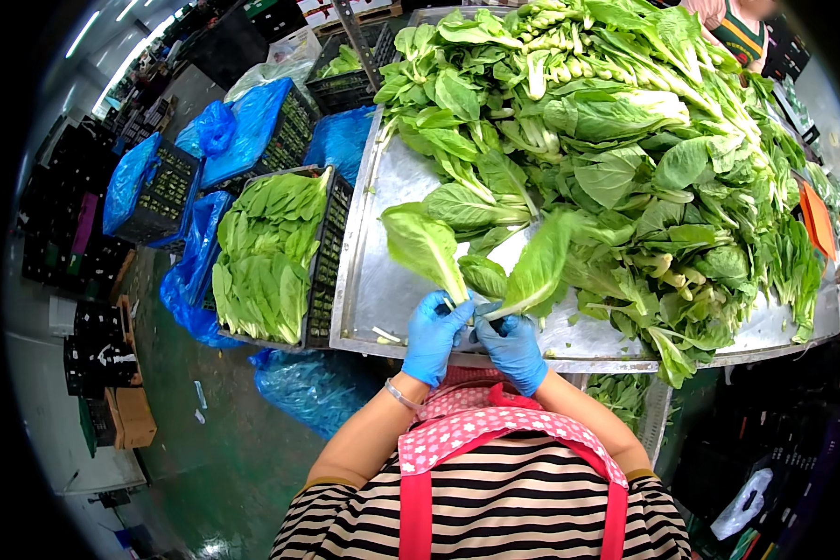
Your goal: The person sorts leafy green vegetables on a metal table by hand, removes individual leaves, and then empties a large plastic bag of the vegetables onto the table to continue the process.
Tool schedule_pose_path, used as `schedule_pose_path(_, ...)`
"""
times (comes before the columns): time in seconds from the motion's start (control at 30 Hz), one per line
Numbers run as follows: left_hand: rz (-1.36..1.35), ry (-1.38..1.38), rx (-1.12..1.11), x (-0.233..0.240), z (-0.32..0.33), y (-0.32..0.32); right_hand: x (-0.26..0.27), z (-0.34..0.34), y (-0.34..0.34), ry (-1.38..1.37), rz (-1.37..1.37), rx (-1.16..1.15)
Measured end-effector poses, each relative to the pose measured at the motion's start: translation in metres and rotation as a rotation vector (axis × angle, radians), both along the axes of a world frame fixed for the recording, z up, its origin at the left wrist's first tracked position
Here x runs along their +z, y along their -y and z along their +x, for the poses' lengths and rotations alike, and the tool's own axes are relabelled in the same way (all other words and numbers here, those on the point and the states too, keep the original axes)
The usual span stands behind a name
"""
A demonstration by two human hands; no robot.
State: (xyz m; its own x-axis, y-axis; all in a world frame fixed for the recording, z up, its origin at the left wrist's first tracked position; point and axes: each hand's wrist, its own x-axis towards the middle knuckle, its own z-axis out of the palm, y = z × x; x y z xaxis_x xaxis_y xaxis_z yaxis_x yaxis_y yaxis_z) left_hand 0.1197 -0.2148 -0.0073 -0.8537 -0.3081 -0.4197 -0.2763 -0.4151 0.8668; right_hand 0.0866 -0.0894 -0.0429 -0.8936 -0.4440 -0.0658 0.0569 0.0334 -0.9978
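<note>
Both of my hands wear blue gloves and meet above the near edge of a metal table (374, 252). My left hand (435, 336) grips the pale stem of an upright green leaf (423, 245), which leans away to the left. In my right hand (511, 346) is the stem end of another leafy green (537, 269), slightly blurred, leaning right. The fingertips of the two hands almost touch, and they partly hide the stem ends. Just beyond lie loose leafy greens (472, 206) on the metal. A few cut stem pieces (385, 334) rest left of my left hand.
A large heap of leafy greens (623, 168) covers the table's middle and right. Left of the table stands a black plastic crate (327, 259) packed with leaves (269, 245). Blue-bagged crates (245, 133) sit behind it. Another person (738, 31) is at the far right.
</note>
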Motion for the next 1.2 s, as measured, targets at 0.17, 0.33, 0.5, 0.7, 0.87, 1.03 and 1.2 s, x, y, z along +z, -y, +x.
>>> schedule_pose_path(0.17,-0.084,-0.042,0.001,0.003,-0.002,0.001,-0.003,-0.003,0.001,0.106,-0.035,0.078)
schedule_pose_path(0.33,-0.013,0.03,-0.088,0.007,0.001,0.008,0.015,-0.011,-0.004,0.543,-0.357,0.093)
schedule_pose_path(0.5,0.049,0.03,-0.111,0.004,-0.002,0.002,0.011,-0.007,-0.011,0.385,-0.221,-0.027)
schedule_pose_path(0.7,-0.134,0.023,0.006,-0.009,-0.011,-0.009,0.01,-0.007,-0.012,-0.641,0.212,-0.082)
schedule_pose_path(0.87,-0.104,0.091,-0.105,0.002,-0.016,-0.017,0.01,-0.01,-0.018,-0.554,0.194,-0.112)
schedule_pose_path(1.03,0.089,0.063,-0.081,0.004,-0.018,-0.017,0.001,-0.002,-0.014,-0.282,0.029,-0.229)
schedule_pose_path(1.2,-0.096,-0.119,-0.124,-0.005,-0.014,-0.019,-0.001,0.0,-0.016,-0.06,-0.105,-0.188)
